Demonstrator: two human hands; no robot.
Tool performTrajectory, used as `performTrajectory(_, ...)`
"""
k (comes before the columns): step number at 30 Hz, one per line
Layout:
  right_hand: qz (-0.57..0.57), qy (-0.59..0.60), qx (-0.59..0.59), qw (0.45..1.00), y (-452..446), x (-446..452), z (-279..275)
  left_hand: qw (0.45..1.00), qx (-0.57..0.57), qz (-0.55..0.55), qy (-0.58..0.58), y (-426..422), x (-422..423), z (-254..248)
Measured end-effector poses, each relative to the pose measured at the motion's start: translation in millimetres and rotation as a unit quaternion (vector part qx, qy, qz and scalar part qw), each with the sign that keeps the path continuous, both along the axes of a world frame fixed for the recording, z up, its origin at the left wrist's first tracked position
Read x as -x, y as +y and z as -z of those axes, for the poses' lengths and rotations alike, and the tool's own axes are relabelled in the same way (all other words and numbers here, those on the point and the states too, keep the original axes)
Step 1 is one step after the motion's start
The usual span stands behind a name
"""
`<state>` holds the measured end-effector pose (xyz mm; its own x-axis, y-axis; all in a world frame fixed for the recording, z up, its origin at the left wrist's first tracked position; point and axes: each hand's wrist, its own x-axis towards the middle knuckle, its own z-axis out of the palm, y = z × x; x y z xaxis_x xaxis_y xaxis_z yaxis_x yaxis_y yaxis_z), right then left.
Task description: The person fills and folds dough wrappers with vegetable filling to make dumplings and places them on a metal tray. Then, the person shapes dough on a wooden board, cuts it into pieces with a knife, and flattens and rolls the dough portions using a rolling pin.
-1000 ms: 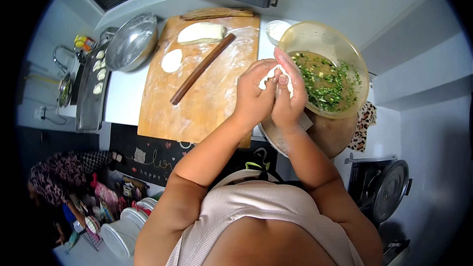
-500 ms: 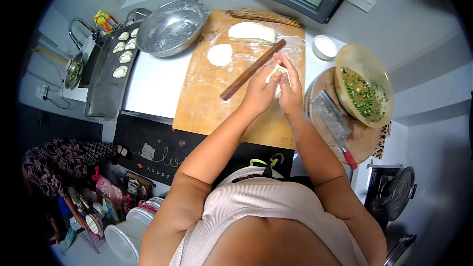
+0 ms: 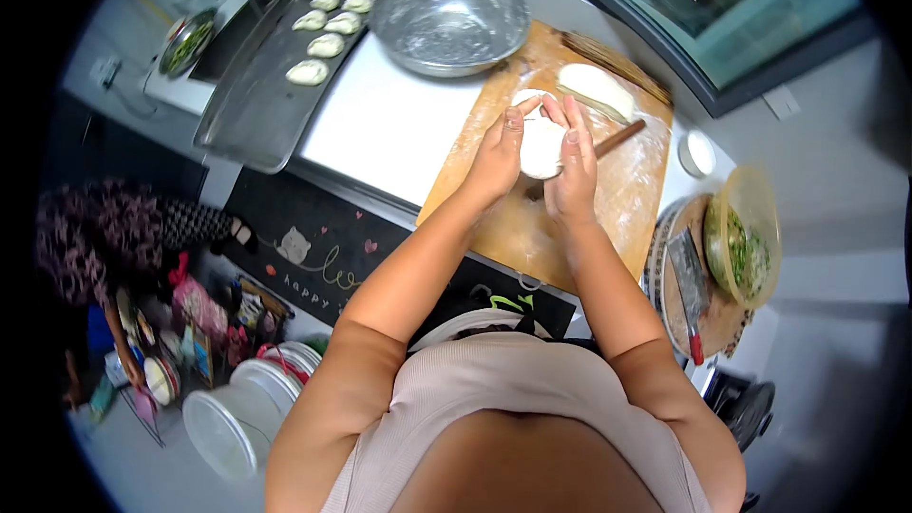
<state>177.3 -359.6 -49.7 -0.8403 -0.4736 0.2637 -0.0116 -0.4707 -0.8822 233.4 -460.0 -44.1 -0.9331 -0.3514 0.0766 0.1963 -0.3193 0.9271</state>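
Note:
My left hand point(image 3: 498, 154) and my right hand point(image 3: 574, 163) hold a white dough dumpling point(image 3: 542, 148) between them, above the wooden board point(image 3: 513, 237). Both sets of fingers are pressed around its sides. Behind the hands, a flat dough round point(image 3: 528, 95) is mostly hidden. A brown rolling pin point(image 3: 622, 138) lies on the board, partly covered by my right hand. Farther back sits a folded slab of dough point(image 3: 596, 89).
Left, a dark metal tray point(image 3: 252, 119) carries several shaped dumplings point(image 3: 308, 72). A floury steel bowl point(image 3: 449, 24) stands beside it. At right are a white bowl point(image 3: 697, 154), a cleaver point(image 3: 689, 280) and a bowl of green filling point(image 3: 746, 247). A person point(image 3: 104, 237) bends at lower left.
The view has turned left, so the tray sits nearer the middle. My hands have shifted left over the board with the dumpling, which now shows more of its smooth side.

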Motion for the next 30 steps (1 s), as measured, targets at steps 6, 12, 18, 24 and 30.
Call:
performTrajectory(6,-0.039,-0.071,-0.114,0.990,-44.6,-9.7,1.2,0.952,0.247,-0.181,0.000,-31.2,-16.1,26.1)
performTrajectory(12,-0.070,-0.074,-0.115,0.988,-110.7,-25.7,24.0,0.972,0.170,-0.153,-0.061,-82.5,-46.6,44.8)
performTrajectory(18,-0.222,0.038,-0.139,0.964,-208.2,-52.9,62.5,0.989,-0.025,-0.097,-0.105,-204.1,-99.5,71.4)
performTrajectory(24,-0.236,0.061,-0.326,0.914,-305.1,-74.6,76.0,0.962,0.103,-0.172,-0.188,-390.8,-139.3,117.8)
performTrajectory(30,-0.253,0.000,-0.355,0.900,-335.6,-82.9,90.0,0.951,0.256,-0.112,-0.130,-482.5,-100.6,153.1)
